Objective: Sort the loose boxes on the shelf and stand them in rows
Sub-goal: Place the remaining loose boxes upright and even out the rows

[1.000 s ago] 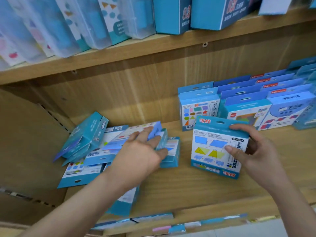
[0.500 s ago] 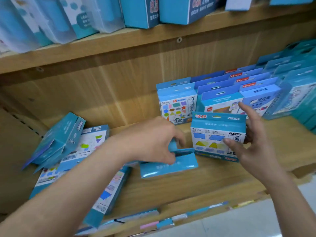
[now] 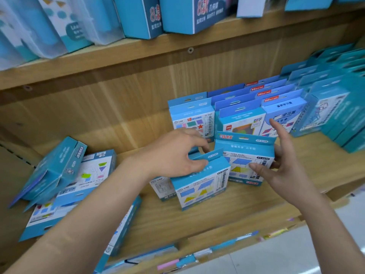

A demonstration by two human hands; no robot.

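My left hand (image 3: 173, 155) grips the top of a blue box with coloured shapes (image 3: 199, 186), held upright near the shelf's middle; a second box (image 3: 161, 187) shows behind it. My right hand (image 3: 280, 167) steadies another upright shape box (image 3: 245, 155) just to the right, thumb on its front, fingers spread behind it. Loose boxes (image 3: 90, 175) lie flat and tilted in a heap at the left. Standing rows of blue boxes (image 3: 243, 107) fill the back right.
The wooden shelf (image 3: 197, 220) has its front edge close to me, with price tags along it. An upper shelf (image 3: 118, 62) carries larger blue boxes and clear cases. A side panel bounds the left.
My left hand brought boxes from the left heap rightward and turned one from flat to upright beside the box under my right hand. The view shifted closer.
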